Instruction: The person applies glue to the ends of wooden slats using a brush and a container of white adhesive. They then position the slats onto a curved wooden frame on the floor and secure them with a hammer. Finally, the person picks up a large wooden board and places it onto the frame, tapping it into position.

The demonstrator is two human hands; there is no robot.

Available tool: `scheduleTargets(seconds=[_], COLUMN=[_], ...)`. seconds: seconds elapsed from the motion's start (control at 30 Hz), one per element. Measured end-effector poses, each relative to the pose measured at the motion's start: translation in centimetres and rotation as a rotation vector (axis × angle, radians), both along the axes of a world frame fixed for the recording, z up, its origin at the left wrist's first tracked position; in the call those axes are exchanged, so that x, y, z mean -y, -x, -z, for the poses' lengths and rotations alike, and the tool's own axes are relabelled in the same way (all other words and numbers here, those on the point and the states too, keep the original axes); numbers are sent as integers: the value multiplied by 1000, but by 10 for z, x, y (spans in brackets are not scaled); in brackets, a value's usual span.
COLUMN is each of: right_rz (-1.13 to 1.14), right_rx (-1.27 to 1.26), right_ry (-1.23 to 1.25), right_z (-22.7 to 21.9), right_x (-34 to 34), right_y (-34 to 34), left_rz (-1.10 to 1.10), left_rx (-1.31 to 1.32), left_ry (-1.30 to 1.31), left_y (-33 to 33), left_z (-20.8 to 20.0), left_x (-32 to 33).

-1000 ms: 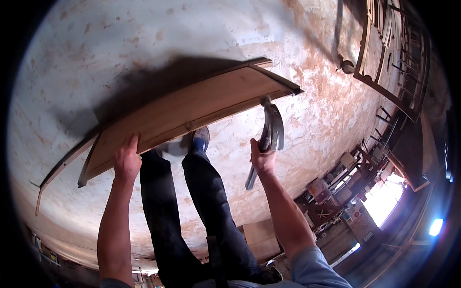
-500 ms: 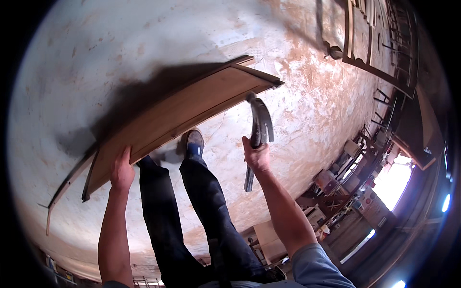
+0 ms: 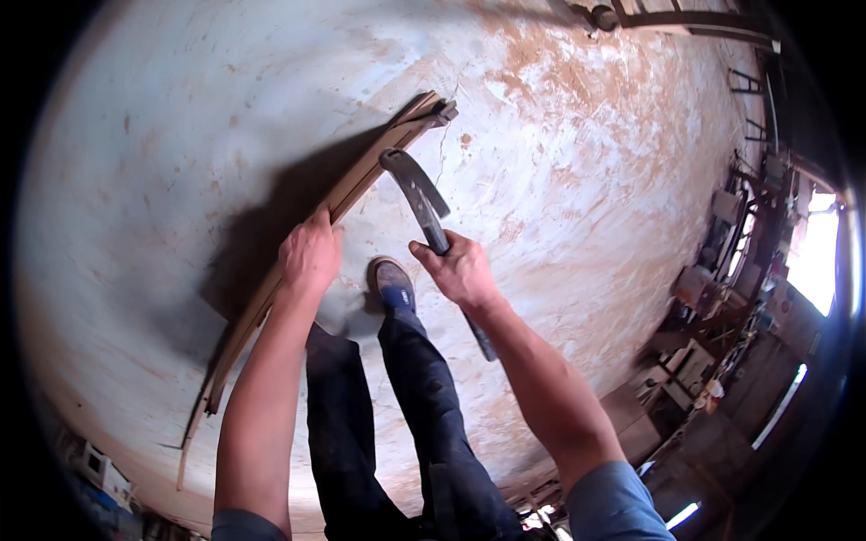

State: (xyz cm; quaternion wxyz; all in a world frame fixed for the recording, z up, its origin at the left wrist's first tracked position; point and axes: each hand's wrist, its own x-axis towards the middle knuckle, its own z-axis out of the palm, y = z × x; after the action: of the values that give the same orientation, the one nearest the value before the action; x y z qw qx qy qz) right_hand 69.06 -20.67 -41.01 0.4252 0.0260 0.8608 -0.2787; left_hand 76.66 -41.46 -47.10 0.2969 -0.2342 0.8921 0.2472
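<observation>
A long wooden panel (image 3: 352, 187) with strips along its border is tipped up nearly edge-on. It slants from the upper middle down to the lower left, and its broad face is mostly turned out of sight. Around its upper edge, near the middle, my left hand (image 3: 309, 252) is closed. My right hand (image 3: 465, 270) grips a claw hammer (image 3: 419, 194) by the handle. The dark hammer head is beside the panel's far part; whether they touch I cannot tell. A thin wooden strip (image 3: 187, 442) sticks out past the panel's near left end.
Pale, worn floor (image 3: 559, 198) with brown patches lies all around. My shoe (image 3: 392, 275) stands just right of the panel. A wooden frame (image 3: 695, 25) is at the far right. Cluttered wood and furniture (image 3: 690, 361) line the right side, below a bright window (image 3: 815, 257).
The panel has swung from showing its broad face to nearly edge-on. My left hand has shifted up and right along it. The hammer has moved left, closer to the panel's far end.
</observation>
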Motion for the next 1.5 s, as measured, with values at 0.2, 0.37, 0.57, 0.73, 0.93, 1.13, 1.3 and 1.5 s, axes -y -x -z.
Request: scheduleTargets(seconds=[0.2,0.37,0.57,0.73,0.93,1.13,1.3,1.5], right_rz=[203,-15,-311,-240,-281,-308,-487,-539], right_rx=[-99,-363,-331,-86,-98,-120,-111,-204], right_ry=[203,66,-37,-91,-88,-143,-246,-213], right_z=[-21,-10,11,-1,9,8,8,5], right_x=[-63,-78,-50,-50,-52,-50,-33,-45], right_y=[35,114,147,164,166,178,178,181], left_rz=[19,26,40,41,43,16,23,54], left_rx=[30,53,72,62,53,71,89,122], left_ry=[117,158,197,188,179,153,134,107], left_y=[14,21,24,21,23,24,24,19], left_z=[-4,-6,-4,-5,-3,-5,-4,-2], left_x=[-7,-14,-5,-7,-4,-2,1,-1])
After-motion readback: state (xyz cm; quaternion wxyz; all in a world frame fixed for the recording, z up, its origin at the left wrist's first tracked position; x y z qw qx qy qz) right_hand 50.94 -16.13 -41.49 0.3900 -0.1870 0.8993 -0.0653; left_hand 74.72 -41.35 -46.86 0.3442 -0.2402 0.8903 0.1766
